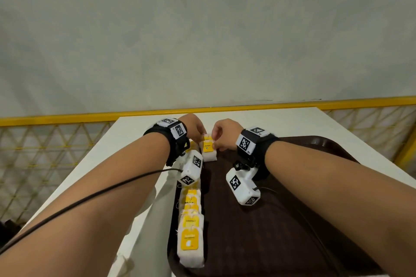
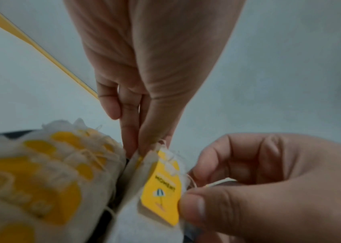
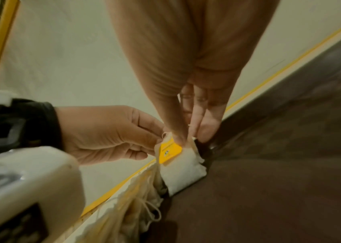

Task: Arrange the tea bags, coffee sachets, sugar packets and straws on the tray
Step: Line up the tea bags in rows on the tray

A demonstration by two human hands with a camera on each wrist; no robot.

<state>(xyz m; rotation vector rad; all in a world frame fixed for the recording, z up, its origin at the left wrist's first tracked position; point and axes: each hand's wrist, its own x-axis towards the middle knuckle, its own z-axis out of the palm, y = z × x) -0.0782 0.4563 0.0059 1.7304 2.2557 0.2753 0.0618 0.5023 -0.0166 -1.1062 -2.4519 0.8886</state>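
Tea bag (image 1: 208,149) stands at 12 o'clock on the tray (image 1: 281,220), heading a row of bags (image 1: 191,227) along its 9 o'clock edge. Left hand (image 1: 195,127) pinches its top and right hand (image 1: 225,134) pinches its yellow tag (image 2: 161,190), each grip narrow, probably to set it square with the row. The brown tray lies on a white bench (image 1: 139,139); behind, a yellow rail (image 1: 67,117) and grey wall.
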